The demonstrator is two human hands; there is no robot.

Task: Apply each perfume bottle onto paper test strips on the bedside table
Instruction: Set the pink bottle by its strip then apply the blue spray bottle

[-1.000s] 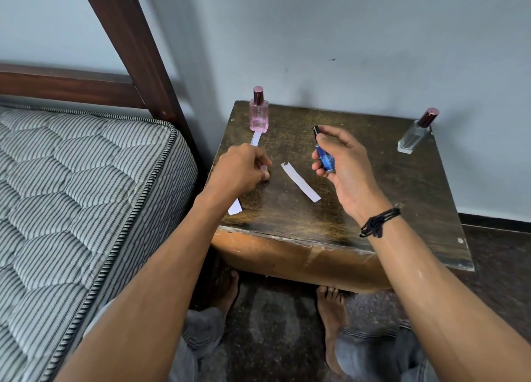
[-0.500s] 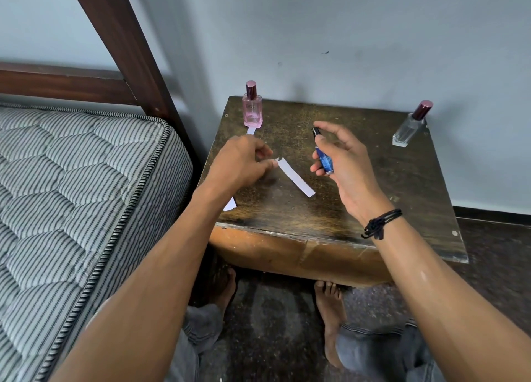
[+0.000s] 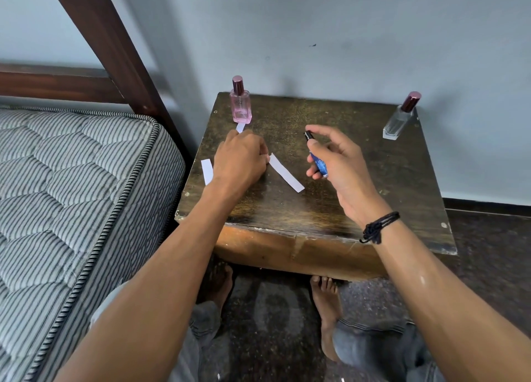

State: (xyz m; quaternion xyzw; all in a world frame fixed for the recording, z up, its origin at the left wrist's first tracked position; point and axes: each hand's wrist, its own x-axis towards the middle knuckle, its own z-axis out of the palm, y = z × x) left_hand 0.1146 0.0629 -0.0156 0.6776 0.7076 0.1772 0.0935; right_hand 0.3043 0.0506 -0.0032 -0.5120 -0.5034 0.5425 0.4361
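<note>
My right hand [image 3: 342, 163] grips the blue bottle [image 3: 318, 163] above the bedside table [image 3: 359, 209]. My left hand [image 3: 240, 160], fingers curled, touches the end of a paper strip [image 3: 286, 172] lying flat on it.

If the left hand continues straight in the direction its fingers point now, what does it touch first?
Most likely the middle paper strip: the left hand has its fingers already at its near end. Contact itself is unclear.

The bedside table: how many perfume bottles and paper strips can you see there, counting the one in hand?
Perfume bottles: 3, namely pink bottle, clear bottle, small blue bottle in the right hand.
Paper strips: 2, namely one at the left hand, one partly hidden under it.
Total: 5.
</note>
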